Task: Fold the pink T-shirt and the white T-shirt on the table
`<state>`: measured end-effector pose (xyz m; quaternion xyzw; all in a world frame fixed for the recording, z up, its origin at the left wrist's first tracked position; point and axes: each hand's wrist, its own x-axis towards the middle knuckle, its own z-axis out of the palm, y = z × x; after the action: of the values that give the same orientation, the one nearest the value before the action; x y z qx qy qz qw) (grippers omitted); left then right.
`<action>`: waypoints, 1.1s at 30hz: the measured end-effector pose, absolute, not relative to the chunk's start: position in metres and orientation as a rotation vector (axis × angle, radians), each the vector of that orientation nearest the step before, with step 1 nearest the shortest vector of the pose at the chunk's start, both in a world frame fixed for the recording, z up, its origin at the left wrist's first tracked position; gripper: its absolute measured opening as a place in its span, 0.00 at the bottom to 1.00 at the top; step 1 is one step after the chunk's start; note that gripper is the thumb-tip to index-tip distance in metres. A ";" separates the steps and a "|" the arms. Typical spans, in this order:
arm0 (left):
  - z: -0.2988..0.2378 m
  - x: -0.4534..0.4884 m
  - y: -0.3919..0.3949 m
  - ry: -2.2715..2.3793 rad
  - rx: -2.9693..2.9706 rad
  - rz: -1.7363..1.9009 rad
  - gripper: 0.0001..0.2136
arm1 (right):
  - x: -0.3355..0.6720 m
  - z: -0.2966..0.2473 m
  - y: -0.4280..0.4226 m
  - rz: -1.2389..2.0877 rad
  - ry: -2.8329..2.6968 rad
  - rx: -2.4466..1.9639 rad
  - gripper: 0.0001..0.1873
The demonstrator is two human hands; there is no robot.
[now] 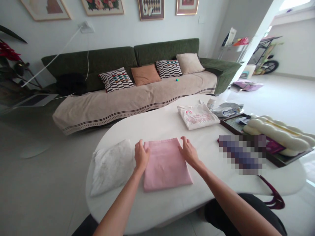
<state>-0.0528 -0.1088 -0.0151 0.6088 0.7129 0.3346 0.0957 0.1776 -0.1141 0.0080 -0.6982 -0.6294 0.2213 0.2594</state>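
Item: folded pink cloth [167,165] | Our left hand [142,155] and right hand [188,151]: open, flanking it, grasping nothing | Risk: a careless sideways push could rumple it against the white pillow [112,167]

Framed pictures [150,8] hang along a pale wall [152,31] above a dark green sofa [164,50] spread with a beige throw [133,98] and lined with cushions [145,74]. Pale glossy floor [278,98] stretches past a white pillar [256,39] into a brighter room.

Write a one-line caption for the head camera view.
Head view: left hand and right hand at the edges of a folded pink cloth on a white oval table, beside a white pillow.
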 end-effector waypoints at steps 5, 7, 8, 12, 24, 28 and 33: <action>-0.011 -0.024 -0.112 1.557 2.543 0.604 0.19 | 0.146 0.013 -0.158 0.248 -2.305 -1.443 0.23; -0.019 -0.014 -0.109 1.493 2.581 0.404 0.21 | 0.142 0.003 -0.175 0.248 -2.382 -1.429 0.26; -0.024 -0.010 -0.108 1.519 2.573 0.347 0.22 | 0.144 -0.002 -0.182 0.256 -2.365 -1.450 0.27; -0.037 -0.006 -0.107 1.623 2.573 0.288 0.26 | 0.179 -0.019 -0.207 0.392 -1.944 -1.588 0.24; -0.035 -0.004 -0.110 1.675 2.531 0.262 0.26 | 0.200 -0.021 -0.226 0.935 -1.652 -1.923 0.18; -0.036 -0.005 -0.109 1.672 2.537 0.258 0.26 | 0.206 -0.022 -0.237 0.787 -1.684 -1.978 0.17; -0.038 -0.005 -0.108 1.660 2.550 0.274 0.27 | 0.192 -0.016 -0.237 0.300 -1.787 -1.905 0.19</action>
<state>-0.0053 -0.1082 -0.0380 0.8339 0.5429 0.0894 0.0432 0.1917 -0.2371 -0.0159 -0.7009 -0.6576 0.1104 0.2533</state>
